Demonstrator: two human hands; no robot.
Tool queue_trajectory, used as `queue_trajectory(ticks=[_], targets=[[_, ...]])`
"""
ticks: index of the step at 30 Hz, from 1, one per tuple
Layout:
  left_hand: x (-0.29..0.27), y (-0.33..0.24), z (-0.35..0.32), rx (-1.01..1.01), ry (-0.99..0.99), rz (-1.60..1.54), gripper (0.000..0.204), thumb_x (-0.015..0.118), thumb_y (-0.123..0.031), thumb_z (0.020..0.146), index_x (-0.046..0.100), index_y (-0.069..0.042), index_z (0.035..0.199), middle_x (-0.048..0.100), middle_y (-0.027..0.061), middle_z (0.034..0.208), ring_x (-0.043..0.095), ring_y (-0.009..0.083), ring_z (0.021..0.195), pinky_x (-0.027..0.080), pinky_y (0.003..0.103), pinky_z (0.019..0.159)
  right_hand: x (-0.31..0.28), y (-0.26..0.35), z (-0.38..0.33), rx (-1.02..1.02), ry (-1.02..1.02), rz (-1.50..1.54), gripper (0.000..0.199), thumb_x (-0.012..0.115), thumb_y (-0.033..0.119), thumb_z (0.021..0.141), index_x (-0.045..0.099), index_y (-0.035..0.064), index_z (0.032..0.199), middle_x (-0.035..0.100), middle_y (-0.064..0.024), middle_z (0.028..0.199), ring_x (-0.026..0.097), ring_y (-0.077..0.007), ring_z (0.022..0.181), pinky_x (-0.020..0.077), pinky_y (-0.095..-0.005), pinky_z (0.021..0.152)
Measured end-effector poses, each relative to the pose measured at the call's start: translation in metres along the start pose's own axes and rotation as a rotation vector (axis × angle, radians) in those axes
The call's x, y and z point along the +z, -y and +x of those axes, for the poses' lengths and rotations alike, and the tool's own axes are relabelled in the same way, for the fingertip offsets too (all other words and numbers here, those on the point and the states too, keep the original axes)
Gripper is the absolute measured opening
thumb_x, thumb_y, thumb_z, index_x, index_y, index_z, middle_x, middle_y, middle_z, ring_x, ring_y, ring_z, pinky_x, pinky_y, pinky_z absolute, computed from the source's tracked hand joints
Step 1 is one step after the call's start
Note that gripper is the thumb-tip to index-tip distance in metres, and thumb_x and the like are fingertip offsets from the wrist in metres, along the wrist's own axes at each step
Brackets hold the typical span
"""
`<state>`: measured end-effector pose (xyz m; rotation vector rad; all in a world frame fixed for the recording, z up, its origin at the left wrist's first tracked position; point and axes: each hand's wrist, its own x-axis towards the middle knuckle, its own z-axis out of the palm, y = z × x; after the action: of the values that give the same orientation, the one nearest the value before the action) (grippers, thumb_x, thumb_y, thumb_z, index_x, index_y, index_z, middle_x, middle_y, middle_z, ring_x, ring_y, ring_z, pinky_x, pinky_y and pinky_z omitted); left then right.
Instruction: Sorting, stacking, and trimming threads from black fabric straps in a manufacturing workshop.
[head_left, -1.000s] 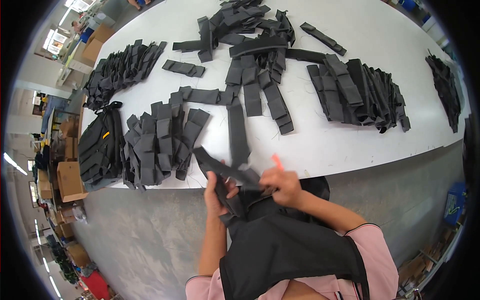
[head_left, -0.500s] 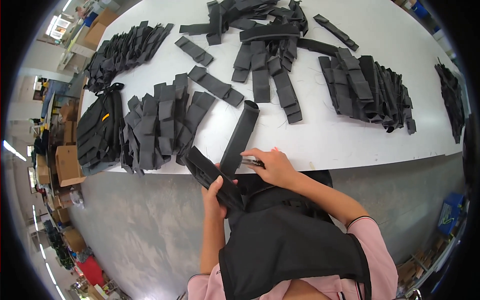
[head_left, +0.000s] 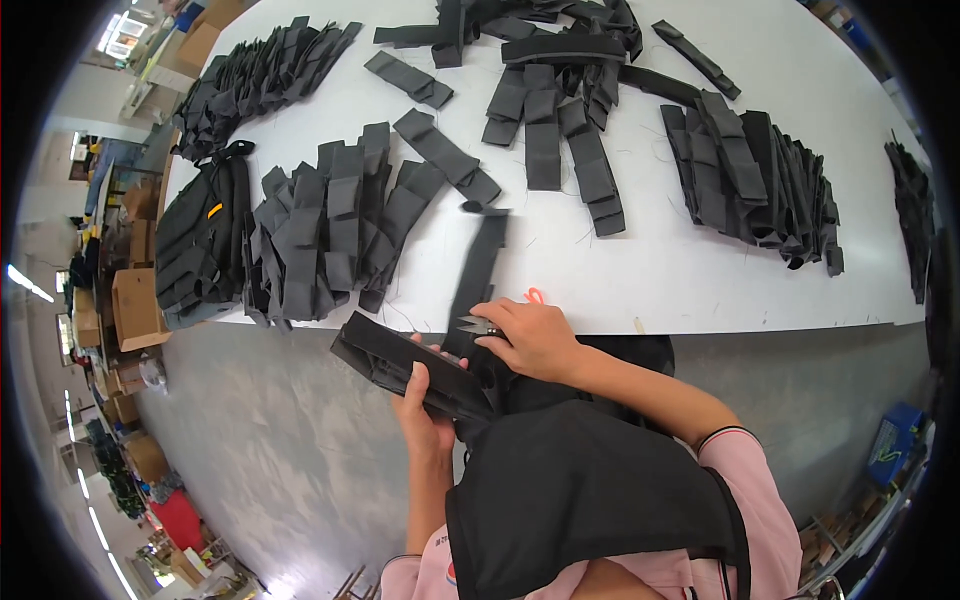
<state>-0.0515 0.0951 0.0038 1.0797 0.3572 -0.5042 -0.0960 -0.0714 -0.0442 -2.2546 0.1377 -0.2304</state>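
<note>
Just in front of the table's near edge, my left hand (head_left: pixel 428 400) is closed round a folded black fabric piece (head_left: pixel 405 360), thumb on top. A dark fabric strip (head_left: pixel 478 265) runs from beside that piece up over the tabletop; whether the two are joined is hidden. In my right hand (head_left: pixel 535 338) are small thread snips (head_left: pixel 476 326), their pointed metal blades directed left at the strip's lower part. A pinkish-orange loop (head_left: pixel 535 295) sticks out past the right hand's knuckles.
Stacked dark strips stand on the white table (head_left: pixel 600 290): a left pile (head_left: pixel 330 230), a right pile (head_left: pixel 745 180), a far-left pile (head_left: pixel 265 80) and a heap at the back (head_left: pixel 565 50). A black backpack (head_left: pixel 205 235) lies at the left edge. Cardboard boxes (head_left: pixel 138 310) stand beyond.
The folded black piece has swung left and down to a flatter angle. My right hand has shifted slightly left with the snips, whose blades now show more. The upright strip looks blurred at its top.
</note>
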Motion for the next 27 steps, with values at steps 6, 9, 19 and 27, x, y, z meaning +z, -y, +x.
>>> queue_trajectory(ticks=[6,9,19,27], targets=[[-0.016,0.004,0.010,-0.103,0.030,-0.090,0.043,0.054,-0.027,0.089,0.045,-0.003,0.124,0.058,0.0136,0.105,0.056,0.0241,0.095,0.046,0.038,0.087,-0.010,-0.003,-0.007,-0.163,0.026,-0.139,0.026,0.067,0.017,0.074,0.059,0.0107,0.097,0.055,-0.0024,0.078,0.056,-0.0212,0.065,0.0429,-0.0330,0.058],[-0.015,0.006,0.011,-0.124,0.012,-0.112,0.042,0.054,-0.028,0.090,0.047,-0.002,0.122,0.058,0.0133,0.104,0.057,0.0249,0.096,0.047,0.038,0.086,-0.007,-0.005,-0.008,-0.264,-0.001,-0.161,0.025,0.067,0.016,0.072,0.059,0.0103,0.095,0.053,-0.0014,0.077,0.054,-0.0188,0.062,0.0412,-0.0317,0.057],[-0.018,0.008,0.010,-0.184,0.017,-0.218,0.041,0.054,-0.026,0.090,0.045,-0.001,0.122,0.058,0.0138,0.104,0.057,0.0249,0.097,0.046,0.038,0.088,0.009,-0.010,-0.005,-0.368,-0.030,-0.203,0.020,0.063,0.011,0.072,0.060,0.0092,0.092,0.054,-0.0006,0.076,0.054,-0.0156,0.060,0.0396,-0.0294,0.056],[-0.021,0.008,0.011,-0.212,0.022,-0.258,0.047,0.057,-0.030,0.088,0.046,0.000,0.122,0.059,0.0145,0.102,0.057,0.0253,0.094,0.046,0.039,0.087,-0.005,-0.006,-0.014,-0.359,-0.052,-0.205,0.021,0.060,0.011,0.071,0.059,0.0088,0.092,0.052,-0.0009,0.075,0.053,-0.0156,0.061,0.0391,-0.0295,0.057]])
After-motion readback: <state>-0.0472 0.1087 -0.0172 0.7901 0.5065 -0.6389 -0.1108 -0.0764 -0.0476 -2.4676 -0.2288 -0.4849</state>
